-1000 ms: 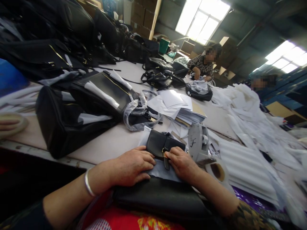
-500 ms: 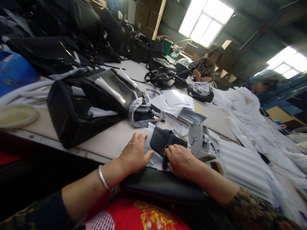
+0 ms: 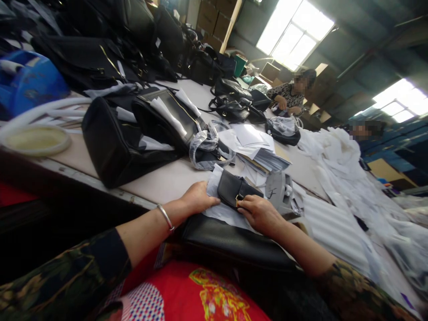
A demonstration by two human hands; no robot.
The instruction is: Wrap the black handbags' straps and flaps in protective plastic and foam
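Observation:
A small black flap pouch (image 3: 229,189) with a gold clasp lies on white tissue paper (image 3: 227,215), over a larger black leather bag (image 3: 234,240) at the table's near edge. My right hand (image 3: 261,214) has its fingers closed in a pinch on the pouch's strap by the clasp. At the pouch's left side is my left hand (image 3: 199,198), its thumb apart from the fingers and resting on the tissue paper; its fingertips are partly hidden at the paper's edge.
An open black bag (image 3: 107,142) with white wrapping stands on the left. Beyond the pouch are stacked papers (image 3: 264,156) and a grey tape dispenser (image 3: 277,191). White foam sheets (image 3: 334,232) lie right. A person (image 3: 290,96) works across the table (image 3: 160,180).
The view has shifted, so the table items sit further right in it. The strap end that hung below the clasp is now up at my right hand's fingertips.

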